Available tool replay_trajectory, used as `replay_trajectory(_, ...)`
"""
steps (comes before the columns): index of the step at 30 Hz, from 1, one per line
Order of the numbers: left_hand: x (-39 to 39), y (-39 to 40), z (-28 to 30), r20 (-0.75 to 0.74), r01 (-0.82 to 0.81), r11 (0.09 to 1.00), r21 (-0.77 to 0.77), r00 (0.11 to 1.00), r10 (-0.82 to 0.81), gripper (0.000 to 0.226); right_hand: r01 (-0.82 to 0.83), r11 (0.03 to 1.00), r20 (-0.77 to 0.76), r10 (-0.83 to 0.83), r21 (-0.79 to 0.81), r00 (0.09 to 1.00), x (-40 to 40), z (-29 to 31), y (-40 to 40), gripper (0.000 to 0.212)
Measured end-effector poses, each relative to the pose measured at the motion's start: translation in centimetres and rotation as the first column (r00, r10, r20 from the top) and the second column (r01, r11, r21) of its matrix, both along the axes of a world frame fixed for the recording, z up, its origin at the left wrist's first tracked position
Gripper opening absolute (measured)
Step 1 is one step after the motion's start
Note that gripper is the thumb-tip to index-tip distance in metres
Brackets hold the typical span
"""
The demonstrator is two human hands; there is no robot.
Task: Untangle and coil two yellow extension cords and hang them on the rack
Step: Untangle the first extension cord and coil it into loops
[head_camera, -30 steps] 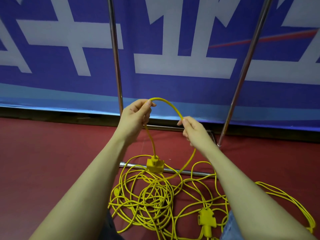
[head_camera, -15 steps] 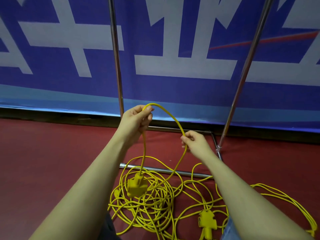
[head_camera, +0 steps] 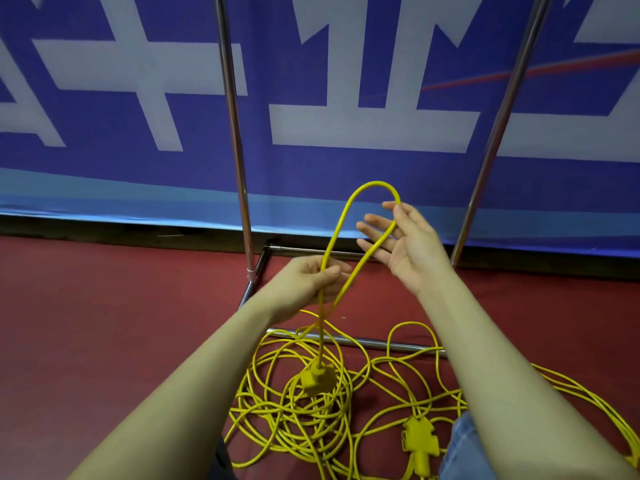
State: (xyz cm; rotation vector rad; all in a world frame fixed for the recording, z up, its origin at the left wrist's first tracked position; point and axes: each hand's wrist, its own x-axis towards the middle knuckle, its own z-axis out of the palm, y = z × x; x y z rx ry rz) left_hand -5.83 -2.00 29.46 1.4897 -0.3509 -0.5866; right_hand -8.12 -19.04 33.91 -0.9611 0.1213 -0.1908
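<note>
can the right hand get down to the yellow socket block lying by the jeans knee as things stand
Probably yes, once freed: the right hand is open with the raised yellow cord loop draped over it, and nothing covers the yellow socket block beside the blue denim knee.

Both bare forearms reaching forward, left hand (head_camera: 308, 278) lower, fingers and thumb curled in a pinching grip, right hand (head_camera: 405, 244) raised higher, palm open, fingers (head_camera: 372, 221) spread

The person is showing two bare forearms with no sleeves, and both the left hand (head_camera: 311, 282) and right hand (head_camera: 405, 244) are bare. Blue jeans (head_camera: 460, 445) are covering the knee.
</note>
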Motion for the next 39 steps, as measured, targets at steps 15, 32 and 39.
replay_trajectory(15, 1.0, -0.9, 2.0, -0.091, -0.135, 0.929, -0.344, 0.99, 0.111, 0.017, -0.062, 0.987, -0.183, 0.034, -0.146, 0.982, 1.6, -3.6, -0.1, 0.033)
replay_trajectory(32, 3.5, 1.8, 2.2, -0.075, -0.3, 0.926, -0.229, 0.954, 0.29, 0.037, -0.404, 0.751, -0.14, 0.392, -0.522, 0.909, 0.2, -3.9, 3.2, 0.016)
replay_trajectory(39, 1.8, 1.4, 1.1, 0.034, -0.203, 0.97, -0.135, 0.977, 0.209, 0.029, -0.313, 0.788, -0.146, 0.278, -0.53, 0.949, 0.0, -2.9, 2.4, 0.014)
